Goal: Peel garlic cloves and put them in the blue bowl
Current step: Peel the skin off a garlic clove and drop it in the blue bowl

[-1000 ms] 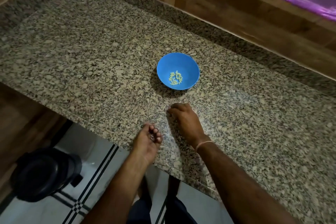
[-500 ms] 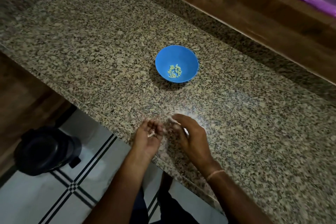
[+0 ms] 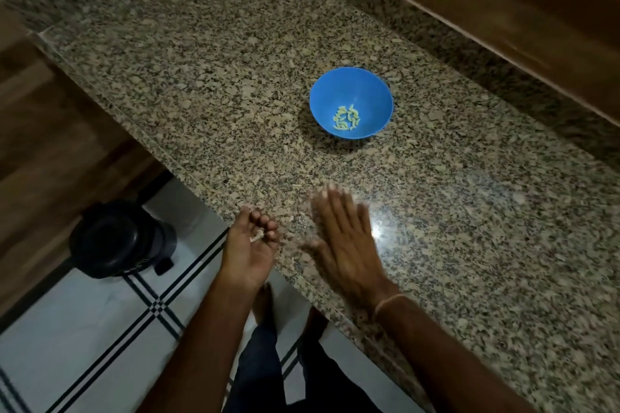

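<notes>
The blue bowl [image 3: 351, 90] stands on the granite counter [image 3: 201, 84] and holds several pale peeled garlic cloves [image 3: 346, 118]. My left hand [image 3: 250, 246] is cupped at the counter's front edge, fingers curled around small whitish garlic skin scraps [image 3: 257, 238]. My right hand [image 3: 345, 241] lies flat on the counter just to the right of it, palm down, fingers spread and blurred, holding nothing. A few skin flakes lie on the granite between the hands.
A black round bin [image 3: 117, 240] stands on the white tiled floor [image 3: 84, 329] below the counter's left edge. A wooden wall panel [image 3: 503, 3] runs behind the counter. My legs show under the counter edge.
My right hand has opened from a curled pinch to a flat spread palm on the counter. My left hand stays cupped at the edge. The camera view has shifted.
</notes>
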Demonstrator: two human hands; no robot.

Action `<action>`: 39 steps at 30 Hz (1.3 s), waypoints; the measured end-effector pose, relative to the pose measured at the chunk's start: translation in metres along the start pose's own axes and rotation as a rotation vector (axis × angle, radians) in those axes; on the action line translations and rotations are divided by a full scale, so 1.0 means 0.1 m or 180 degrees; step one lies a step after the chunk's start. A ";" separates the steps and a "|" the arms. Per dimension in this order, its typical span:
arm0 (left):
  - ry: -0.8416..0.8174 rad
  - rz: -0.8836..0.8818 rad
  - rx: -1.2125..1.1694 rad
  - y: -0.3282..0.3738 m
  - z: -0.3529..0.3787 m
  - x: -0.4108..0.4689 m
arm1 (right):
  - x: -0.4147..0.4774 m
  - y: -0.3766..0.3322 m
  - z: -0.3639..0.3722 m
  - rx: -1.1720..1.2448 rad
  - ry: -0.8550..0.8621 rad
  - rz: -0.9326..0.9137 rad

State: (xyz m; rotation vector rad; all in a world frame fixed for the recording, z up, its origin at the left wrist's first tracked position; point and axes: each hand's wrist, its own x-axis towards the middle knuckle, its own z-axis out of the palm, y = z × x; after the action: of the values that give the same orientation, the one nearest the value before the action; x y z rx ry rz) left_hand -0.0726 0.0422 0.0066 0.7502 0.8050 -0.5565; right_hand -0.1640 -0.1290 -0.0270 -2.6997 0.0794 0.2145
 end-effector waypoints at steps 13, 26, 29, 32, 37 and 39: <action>0.0083 0.0174 -0.0036 -0.01 -0.02 -0.01 | 0.04 0.11 0.05 -0.0736 -0.0190 -0.0654; -0.0085 -0.0014 -0.0019 0.04 -0.01 0.05 | -0.52 0.06 0.11 -0.0281 0.0137 0.0838; -0.0126 -0.0007 0.0023 0.03 0.00 0.03 | -0.30 -0.09 0.24 -0.0299 0.0057 0.0839; -0.0161 0.0004 0.0053 0.04 0.01 0.01 | 0.08 -0.25 0.28 -0.0222 0.0076 0.0579; -0.0180 0.0032 -0.0019 0.08 -0.06 0.02 | 0.25 -0.20 0.21 0.0387 0.0201 -0.0081; -0.0156 0.0019 -0.0068 0.09 -0.10 0.03 | 0.32 -0.17 0.19 0.0437 0.0362 -0.0399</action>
State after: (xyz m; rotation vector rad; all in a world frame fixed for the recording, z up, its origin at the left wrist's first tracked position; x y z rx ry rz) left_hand -0.0688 0.0551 0.0026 0.7167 0.7621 -0.5581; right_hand -0.1336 -0.1067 -0.0424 -2.5675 -0.0399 0.0168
